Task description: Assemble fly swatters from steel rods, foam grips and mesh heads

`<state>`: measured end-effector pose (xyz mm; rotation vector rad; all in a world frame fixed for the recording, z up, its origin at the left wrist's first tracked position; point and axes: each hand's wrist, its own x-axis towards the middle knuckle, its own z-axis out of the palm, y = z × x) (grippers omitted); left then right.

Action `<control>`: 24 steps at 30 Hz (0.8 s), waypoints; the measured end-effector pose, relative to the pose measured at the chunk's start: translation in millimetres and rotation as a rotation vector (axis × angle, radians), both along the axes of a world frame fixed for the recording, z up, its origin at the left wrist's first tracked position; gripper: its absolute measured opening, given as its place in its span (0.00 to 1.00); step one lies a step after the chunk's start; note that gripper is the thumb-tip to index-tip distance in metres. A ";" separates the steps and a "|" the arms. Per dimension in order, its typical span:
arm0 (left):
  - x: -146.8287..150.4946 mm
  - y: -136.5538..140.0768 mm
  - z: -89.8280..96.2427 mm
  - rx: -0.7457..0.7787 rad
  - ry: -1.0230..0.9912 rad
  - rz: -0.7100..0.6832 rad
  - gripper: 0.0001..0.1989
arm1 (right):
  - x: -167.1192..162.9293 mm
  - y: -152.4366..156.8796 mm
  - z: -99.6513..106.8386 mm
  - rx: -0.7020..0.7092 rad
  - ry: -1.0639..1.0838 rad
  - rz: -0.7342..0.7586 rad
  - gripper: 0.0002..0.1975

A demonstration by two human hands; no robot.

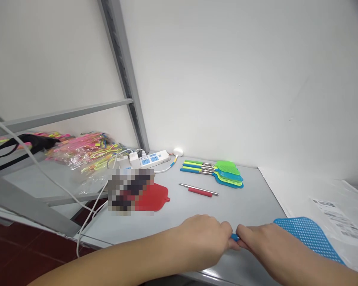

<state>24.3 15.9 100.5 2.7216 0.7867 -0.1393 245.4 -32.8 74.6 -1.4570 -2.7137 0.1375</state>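
Close to the table's front edge, my left hand (204, 240) is closed around a blue fly swatter handle (235, 237), of which only a short piece shows. My right hand (264, 242) meets it fingertip to fingertip, pinching the swatter right beside that piece. A blue mesh swatter head (306, 234) sticks out behind my right wrist; my hand hides how it joins. Farther in lie a thin metal rod (198, 188) and a red handle sleeve (199, 192), side by side. To their left is a red swatter head (153, 197), partly under a blurred patch.
Several green, yellow and blue fly swatters (207, 169) are stacked at the back by the wall. A white power strip (153, 159) with cables sits at back left. Bagged colourful items (89, 149) lie beyond the metal frame (127, 75). White plastic wrapping (325, 198) covers the right side.
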 end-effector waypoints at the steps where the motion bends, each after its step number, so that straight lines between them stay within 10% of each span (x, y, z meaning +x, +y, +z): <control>1: -0.3 0.1 4.4 -0.055 0.004 0.025 0.17 | -0.7 -1.7 1.4 0.040 -0.059 0.052 0.10; 8: -10.3 33.1 12.4 -0.818 -0.049 0.090 0.18 | 10.8 -1.5 7.5 0.337 -0.222 0.212 0.14; 14: -66.1 71.5 -17.2 -1.425 -0.343 0.466 0.23 | 121.7 17.7 2.9 0.433 -0.150 -0.118 0.06; 18: -42.8 68.5 -25.2 -1.107 -0.739 0.280 0.18 | 121.0 19.0 -6.1 0.517 -0.170 -0.150 0.08; 24: -12.0 72.7 -28.3 -0.481 -0.582 0.171 0.09 | 70.3 32.7 -28.1 0.540 -0.238 0.066 0.09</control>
